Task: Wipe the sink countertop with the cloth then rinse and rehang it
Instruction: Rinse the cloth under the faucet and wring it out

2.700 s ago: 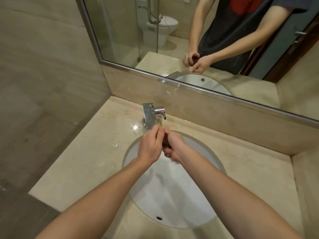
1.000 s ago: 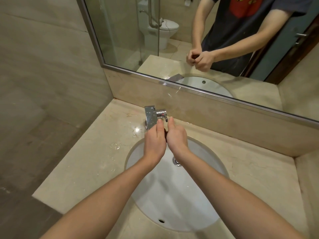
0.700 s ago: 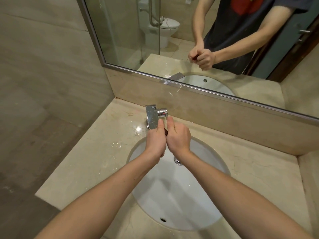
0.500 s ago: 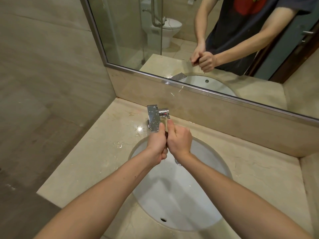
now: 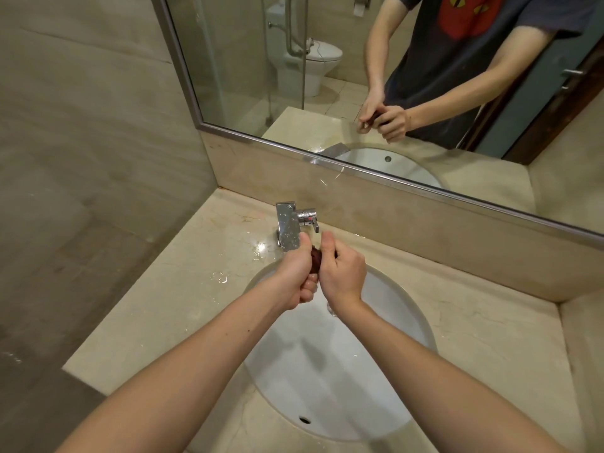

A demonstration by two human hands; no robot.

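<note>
We hold both hands over the far rim of the white sink basin (image 5: 343,371), just in front of the chrome faucet (image 5: 288,227). Our left hand (image 5: 295,276) is closed in a fist around the cloth (image 5: 316,258), a small dark reddish-brown wad of which only a sliver shows between the two hands. The left thumb points up toward the faucet spout, and the other fingers (image 5: 307,291) are curled tight underneath. Our right hand (image 5: 343,273) closes on the same cloth from the other side, thumb up, its fingers wrapped inward out of our sight, so both hands are clenched on the wad and pressed close to each other.

The cloth sits above the basin, near its back edge and below the faucet handle (image 5: 309,218), which sticks out to the right of the spout. We cannot tell whether water is running. The beige stone surface (image 5: 157,315) around the sink carries a few droplets and a shiny wet patch to the left of the faucet base.

In the mirror (image 5: 294,76) above the backsplash we see the reflection of the same two hands gripping the dark cloth, forearms bare, with a dark shirt behind them. The reflection also shows a toilet (image 5: 310,65) behind a glass partition.
</note>
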